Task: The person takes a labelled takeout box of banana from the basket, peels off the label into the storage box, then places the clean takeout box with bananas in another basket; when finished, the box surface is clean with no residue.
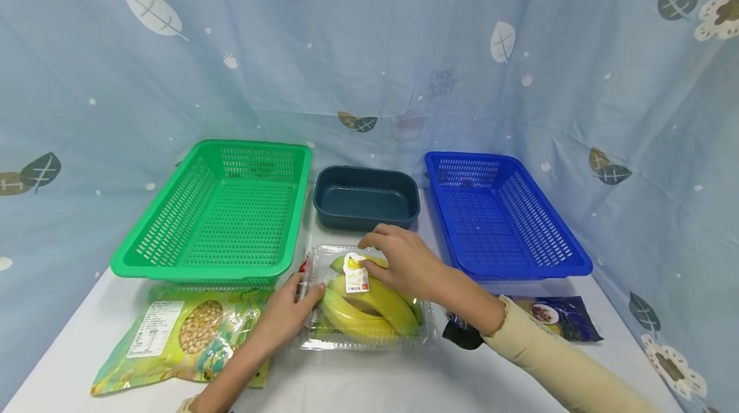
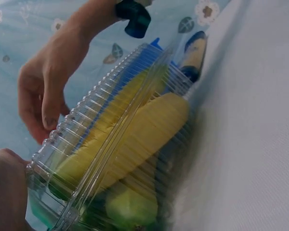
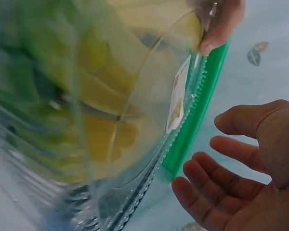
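Observation:
A clear plastic clamshell box of bananas with a white banana-shaped label on its lid is at the front middle of the table. My left hand grips its left edge, the thumb over the lid and the other fingers down the side. Over the far part of the lid hovers my right hand. In the right wrist view the right hand has loosely bent fingers, apart from the box, holding nothing. The left wrist view shows the bananas through the ribbed plastic side.
A green basket stands back left, a dark teal tub back middle, a blue basket back right. Left of the box lies a yellow-green bag of beans. Dark packets lie at the right, partly behind my right arm.

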{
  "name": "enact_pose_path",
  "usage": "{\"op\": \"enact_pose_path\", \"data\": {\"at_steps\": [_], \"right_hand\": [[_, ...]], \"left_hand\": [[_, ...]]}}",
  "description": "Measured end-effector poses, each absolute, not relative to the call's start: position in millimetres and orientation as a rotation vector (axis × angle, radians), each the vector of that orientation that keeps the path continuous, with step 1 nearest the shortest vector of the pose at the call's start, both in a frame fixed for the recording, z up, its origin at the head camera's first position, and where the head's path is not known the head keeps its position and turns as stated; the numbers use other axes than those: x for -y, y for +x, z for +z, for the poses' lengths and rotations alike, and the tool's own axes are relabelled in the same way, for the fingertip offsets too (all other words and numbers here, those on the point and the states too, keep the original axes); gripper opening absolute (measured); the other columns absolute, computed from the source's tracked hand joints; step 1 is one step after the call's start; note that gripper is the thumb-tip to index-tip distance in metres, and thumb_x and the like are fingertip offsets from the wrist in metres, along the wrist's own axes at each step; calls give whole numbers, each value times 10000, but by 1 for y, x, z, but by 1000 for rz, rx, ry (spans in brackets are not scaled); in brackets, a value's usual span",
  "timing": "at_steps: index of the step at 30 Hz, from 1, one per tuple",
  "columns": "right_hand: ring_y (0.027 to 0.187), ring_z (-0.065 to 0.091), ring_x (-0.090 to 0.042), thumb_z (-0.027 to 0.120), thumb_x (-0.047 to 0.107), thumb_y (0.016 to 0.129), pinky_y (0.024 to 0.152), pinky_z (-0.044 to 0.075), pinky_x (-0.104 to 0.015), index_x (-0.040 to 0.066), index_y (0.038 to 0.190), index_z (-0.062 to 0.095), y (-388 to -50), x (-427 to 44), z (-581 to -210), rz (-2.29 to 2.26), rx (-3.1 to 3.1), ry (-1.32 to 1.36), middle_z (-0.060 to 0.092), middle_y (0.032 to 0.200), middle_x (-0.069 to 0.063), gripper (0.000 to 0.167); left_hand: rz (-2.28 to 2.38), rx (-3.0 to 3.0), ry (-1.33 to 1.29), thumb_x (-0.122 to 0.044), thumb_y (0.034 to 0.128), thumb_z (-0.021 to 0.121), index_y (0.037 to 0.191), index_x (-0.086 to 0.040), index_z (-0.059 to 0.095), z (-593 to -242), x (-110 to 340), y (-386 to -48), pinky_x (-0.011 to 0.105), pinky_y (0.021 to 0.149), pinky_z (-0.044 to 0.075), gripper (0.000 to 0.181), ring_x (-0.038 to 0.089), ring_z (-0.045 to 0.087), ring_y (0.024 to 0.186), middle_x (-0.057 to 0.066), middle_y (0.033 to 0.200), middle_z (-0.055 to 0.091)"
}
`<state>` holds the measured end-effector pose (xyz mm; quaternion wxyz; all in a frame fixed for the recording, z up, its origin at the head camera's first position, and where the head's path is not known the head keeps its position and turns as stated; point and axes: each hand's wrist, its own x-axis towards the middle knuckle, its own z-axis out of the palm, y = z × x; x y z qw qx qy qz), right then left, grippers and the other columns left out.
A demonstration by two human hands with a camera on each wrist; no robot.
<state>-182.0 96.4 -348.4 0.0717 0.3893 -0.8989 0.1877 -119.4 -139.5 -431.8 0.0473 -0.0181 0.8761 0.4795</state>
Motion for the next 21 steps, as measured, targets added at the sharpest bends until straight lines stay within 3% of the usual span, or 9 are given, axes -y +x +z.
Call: {"op": "enact_pose_path", "data": {"at_steps": [11,21], "right_hand": [[845,642,-155,749,150,912,716,528,-270,104,1116,729,-199,-75,-348,508,2775,1270,680,1030,-15,210],[694,517,-104,760,162,902,596,443,-223,149,1056,786,-208,-61,-356,296,2796,1327,616,878,20,157]], "left_hand": [[1453,-2670,-48,-501,988,570,1415,33,474,-433,140,-120,495,805,532,690,294,629,997,196,1179,649],[1465,-2657,-47,-483,1003,553,1431,33,456,-433,140,-120,502,816,530,678,313,623,1032,222,1224,630]]}}
